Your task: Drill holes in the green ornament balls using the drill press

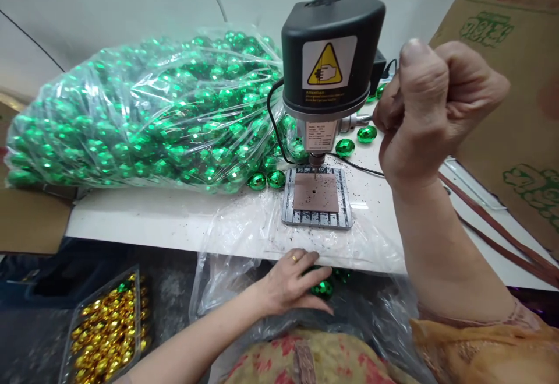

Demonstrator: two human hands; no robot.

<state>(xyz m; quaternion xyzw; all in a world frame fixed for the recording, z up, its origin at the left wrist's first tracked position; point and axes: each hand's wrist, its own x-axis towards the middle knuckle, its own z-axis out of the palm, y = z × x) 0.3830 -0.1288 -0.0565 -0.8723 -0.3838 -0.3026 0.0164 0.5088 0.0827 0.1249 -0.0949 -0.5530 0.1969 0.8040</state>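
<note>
A small bench drill press (334, 60) stands on the white table, with a warning label on its dark head. My right hand (430, 104) is raised beside it in a fist, closed at the drill press lever (361, 119); the grip itself is hidden by my fingers. Under the drill bit (315, 169), a brown square plate (321, 197) with a dark hole lies on the slotted metal base (345, 215). Below the table's front edge, my left hand (290, 285) has its fingers spread, close over a shiny green faceted ball (322, 289).
A large clear bag of green balls (152, 116) fills the table's left side. Loose green balls (367, 134) lie around the drill press. Clear plastic sheeting (236, 226) drapes over the front edge. A container of gold balls (107, 326) stands lower left; a cardboard box (510, 104) rises at right.
</note>
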